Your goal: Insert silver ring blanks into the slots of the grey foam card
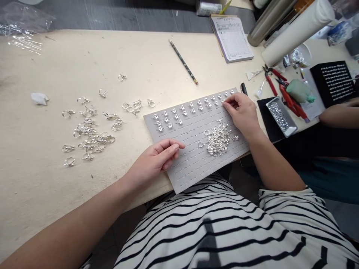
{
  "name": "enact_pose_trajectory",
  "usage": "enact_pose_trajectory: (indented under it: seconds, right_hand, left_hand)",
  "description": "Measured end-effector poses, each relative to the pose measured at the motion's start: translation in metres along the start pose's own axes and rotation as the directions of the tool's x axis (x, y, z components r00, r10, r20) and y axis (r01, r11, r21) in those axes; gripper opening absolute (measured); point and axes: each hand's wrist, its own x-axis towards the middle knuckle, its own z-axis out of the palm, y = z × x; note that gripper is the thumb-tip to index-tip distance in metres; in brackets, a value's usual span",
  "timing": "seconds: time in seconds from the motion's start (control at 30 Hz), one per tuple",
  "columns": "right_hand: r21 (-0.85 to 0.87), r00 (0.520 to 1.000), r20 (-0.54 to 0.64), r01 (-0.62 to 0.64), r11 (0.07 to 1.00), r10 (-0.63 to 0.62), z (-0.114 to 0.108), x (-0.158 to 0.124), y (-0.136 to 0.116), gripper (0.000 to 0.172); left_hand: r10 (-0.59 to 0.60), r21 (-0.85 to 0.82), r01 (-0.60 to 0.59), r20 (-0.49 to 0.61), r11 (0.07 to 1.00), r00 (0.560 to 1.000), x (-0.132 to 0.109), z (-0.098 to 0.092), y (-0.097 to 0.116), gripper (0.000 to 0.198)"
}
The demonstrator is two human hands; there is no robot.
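Note:
A grey slotted felt board point(190, 166) lies across the edge of the pale wooden table point(36, 157). Rows of small silver charms point(185, 110) stand in its far slots, and a heap of silver ring fittings point(218, 140) lies near its middle. My right hand point(241, 114) is at the far rows, its fingertips pinched at the board among the charms. Anything between them is too small to see. My left hand point(157, 158) rests on the board's near left part, fingers curled and holding nothing visible. Loose silver rings point(89, 136) are scattered on the table left of the board.
A pencil point(183, 62) and a paper form pad point(231, 39) lie beyond the board. Red-handled pliers point(270, 80) and a metal tray of silver pieces point(281, 116) sit to the right. A co-worker's forearm point(339, 116) reaches in at the right edge.

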Motion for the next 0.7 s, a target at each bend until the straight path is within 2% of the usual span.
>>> enact_pose_trajectory:
  seconds: [0.2, 0.37, 0.5, 0.7]
  right_hand:
    - [0.043, 0.997, -0.067, -0.026, 0.999, 0.029, -0.001, -0.001, 0.003, 0.016]
    - [0.013, 0.999, -0.051, 0.0, 1.0, 0.001, 0.003, 0.005, 0.002, 0.01]
    - [-0.002, 0.999, -0.036, 0.001, 1.0, -0.001, 0.002, 0.006, 0.001, 0.011]
    - [-0.048, 0.998, -0.009, 0.06, 0.997, -0.061, -0.019, -0.02, -0.023, 0.018]
  left_hand:
    - [-0.004, 0.001, 0.004, -0.01, 1.0, 1.0, 0.0, 0.0, 0.001, 0.03]
    - [-0.001, -0.002, 0.001, -0.01, 1.0, 1.0, -0.001, 0.0, 0.001, 0.029]
    - [-0.005, -0.005, 0.005, -0.006, 1.0, 1.0, 0.0, 0.0, 0.001, 0.03]
    - [-0.007, -0.012, 0.007, -0.004, 1.0, 1.0, -0.001, -0.001, -0.001, 0.029]
